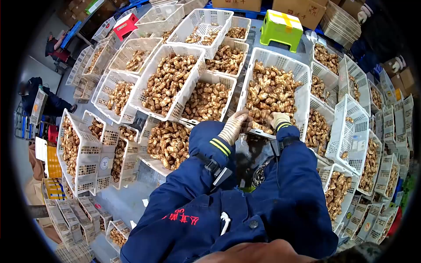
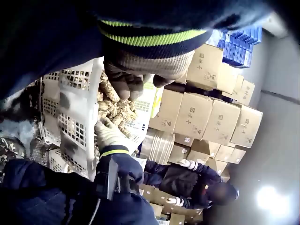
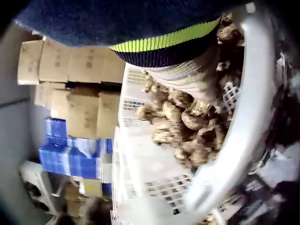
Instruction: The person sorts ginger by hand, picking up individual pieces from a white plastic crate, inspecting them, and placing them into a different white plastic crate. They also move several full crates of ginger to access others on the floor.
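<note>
Knobbly brown root-like pieces (image 1: 272, 87) fill a white perforated crate (image 1: 302, 72) in front of the person. Over its near left corner is the gloved left hand (image 1: 235, 126), its dark fingers bent downward beside the pieces. The left wrist view shows this hand (image 2: 129, 79) close to a long piece (image 2: 108, 89); whether it grips one is unclear. The gloved right hand (image 1: 281, 119) is at the crate's near end, also seen low in the left wrist view (image 2: 112, 136). In the right wrist view the right hand (image 3: 197, 79) reaches among pieces (image 3: 173, 117), its fingertips hidden.
More crates of brown pieces (image 1: 169, 83) stand close on the left, with others (image 1: 318, 127) on the right. A green stool (image 1: 280, 33) is beyond the crate. Cardboard boxes (image 2: 201, 115) are stacked behind, near another person (image 2: 187, 183).
</note>
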Motion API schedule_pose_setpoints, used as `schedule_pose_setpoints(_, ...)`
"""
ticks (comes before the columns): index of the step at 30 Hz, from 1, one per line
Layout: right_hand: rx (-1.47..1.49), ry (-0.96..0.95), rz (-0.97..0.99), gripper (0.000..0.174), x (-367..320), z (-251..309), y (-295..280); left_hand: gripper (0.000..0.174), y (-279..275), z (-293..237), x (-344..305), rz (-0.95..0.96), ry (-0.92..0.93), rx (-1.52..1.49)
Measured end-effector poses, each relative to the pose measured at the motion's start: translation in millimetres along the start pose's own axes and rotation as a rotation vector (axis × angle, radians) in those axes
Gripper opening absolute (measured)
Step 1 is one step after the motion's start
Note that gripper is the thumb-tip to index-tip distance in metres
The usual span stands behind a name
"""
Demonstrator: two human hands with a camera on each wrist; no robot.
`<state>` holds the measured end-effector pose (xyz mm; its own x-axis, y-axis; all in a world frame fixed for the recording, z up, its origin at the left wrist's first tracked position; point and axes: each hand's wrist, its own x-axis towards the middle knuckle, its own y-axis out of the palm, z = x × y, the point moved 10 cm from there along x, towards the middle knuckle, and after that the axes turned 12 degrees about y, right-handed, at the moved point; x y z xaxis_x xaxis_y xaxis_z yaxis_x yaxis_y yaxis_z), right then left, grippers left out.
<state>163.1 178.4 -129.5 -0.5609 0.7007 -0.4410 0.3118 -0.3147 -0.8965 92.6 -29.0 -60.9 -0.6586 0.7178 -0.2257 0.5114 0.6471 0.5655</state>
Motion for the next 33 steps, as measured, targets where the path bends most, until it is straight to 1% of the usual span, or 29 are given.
schedule_pose_setpoints(1, 0.173, 0.058, 0.035, 0.040, 1.2, -5.5, -4.2, 0.039, 0.3, 0.5, 0.5, -0.004, -0.013, 0.006)
schedule_pose_setpoints(2, 0.346, -0.042, 0.028, 0.048, -5.2, -2.1, -13.3, 0.038, 0.2, 1.2, -0.7, -0.012, -0.027, 0.026)
schedule_pose_setpoints(3, 0.641, -0.168, 0.093, 0.065, -22.4, 5.1, -29.9, 0.037, 1.8, -1.3, -3.3, -0.020, -0.038, 0.045)
schedule_pose_setpoints(5, 1.058, -0.255, 0.140, 0.069, -24.9, 7.4, -31.4, 0.036, 3.4, -1.0, -3.6, 0.001, -0.043, 0.035)
schedule_pose_setpoints(6, 1.324, -0.263, 0.271, 0.066, -30.0, 14.4, -29.2, 0.036, 4.3, -0.4, -3.6, 0.011, -0.045, 0.031)
schedule_pose_setpoints(7, 1.486, -0.261, 0.346, 0.058, -39.1, 15.2, -26.8, 0.035, 4.6, -0.1, -3.4, 0.015, -0.043, 0.030)
schedule_pose_setpoints(9, 1.664, -0.176, 0.544, 0.052, -61.1, 26.3, -19.4, 0.035, 3.9, 1.0, -3.4, 0.022, -0.042, 0.031)
schedule_pose_setpoints(10, 1.832, -0.253, 0.549, 0.044, -68.2, 35.6, -22.4, 0.034, 3.0, 1.8, -3.3, 0.030, -0.038, 0.033)
schedule_pose_setpoints(11, 1.922, -0.369, 0.597, 0.041, -78.2, 45.2, -26.6, 0.034, 2.2, 2.2, -2.9, 0.037, -0.034, 0.035)
schedule_pose_setpoints(13, 1.966, -0.478, 0.702, 0.040, -109.3, 57.2, -48.3, 0.036, -0.3, 4.2, -0.5, 0.049, -0.018, 0.025)
schedule_pose_setpoints(15, 2.018, -0.509, 0.783, 0.041, -113.9, 66.1, -47.8, 0.039, -1.1, 3.7, 1.5, 0.056, 0.006, 0.000)
schedule_pose_setpoints(17, 2.065, -0.561, 0.880, 0.039, -124.2, 72.7, -54.9, 0.044, -5.9, -1.8, 3.2, -0.008, 0.061, -0.053)
schedule_pose_setpoints(18, 2.032, -0.521, 0.931, 0.038, -126.0, 75.9, -54.4, 0.046, -6.7, -7.8, 2.7, -0.042, 0.089, -0.079)
schedule_pose_setpoints(19, 2.033, -0.474, 0.961, 0.038, -129.5, 80.5, -51.8, 0.051, -14.3, -13.7, 2.4, -0.134, 0.110, -0.040)
schedule_pose_setpoints(21, 1.790, -0.443, 1.054, 0.039, -130.1, 84.3, -40.0, 0.053, -19.4, -21.0, 0.3, -0.240, 0.138, -0.020)
schedule_pose_setpoints(22, 1.646, -0.405, 0.984, 0.038, -135.5, 88.4, -44.8, 0.054, -24.7, -17.9, 2.4, -0.261, 0.141, -0.055)
schedule_pose_setpoints(23, 1.441, -0.401, 0.867, 0.037, -140.0, 87.7, -54.7, 0.052, -31.6, -12.8, 6.6, -0.279, 0.144, -0.064)
schedule_pose_setpoints(25, 1.377, -0.459, 0.859, 0.036, -133.1, 97.5, -63.5, 0.049, -36.0, -12.8, 8.1, -0.290, 0.159, -0.095)
schedule_pose_setpoints(26, 1.383, -0.463, 0.828, 0.037, -115.9, 93.8, -58.4, 0.049, -37.0, -13.8, 9.4, -0.275, 0.179, -0.108)
schedule_pose_setpoints(27, 1.355, -0.408, 0.746, 0.036, -118.7, 93.7, -75.0, 0.049, -37.6, -16.5, 8.8, -0.284, 0.195, -0.116)
schedule_pose_setpoints(28, 1.303, -0.403, 0.657, 0.036, -118.5, 93.6, -85.7, 0.049, -36.5, -19.6, 8.9, -0.268, 0.187, -0.106)
schedule_pose_setpoints(29, 1.273, -0.432, 0.583, 0.037, -116.0, 93.6, -89.5, 0.050, -34.7, -23.0, 9.3, -0.251, 0.179, -0.096)
schedule_pose_setpoints(31, 1.231, -0.513, 0.449, 0.037, -116.0, 96.7, -97.6, 0.049, -34.8, -28.5, 8.8, -0.279, 0.217, -0.090)
schedule_pose_setpoints(32, 1.153, -0.429, 0.454, 0.039, -113.3, 94.8, -87.3, 0.049, -35.4, -30.8, 7.6, -0.293, 0.233, -0.084)
schedule_pose_setpoints(33, 1.175, -0.325, 0.576, 0.040, -122.1, 93.9, -79.2, 0.048, -32.9, -32.2, 7.0, -0.280, 0.218, -0.110)
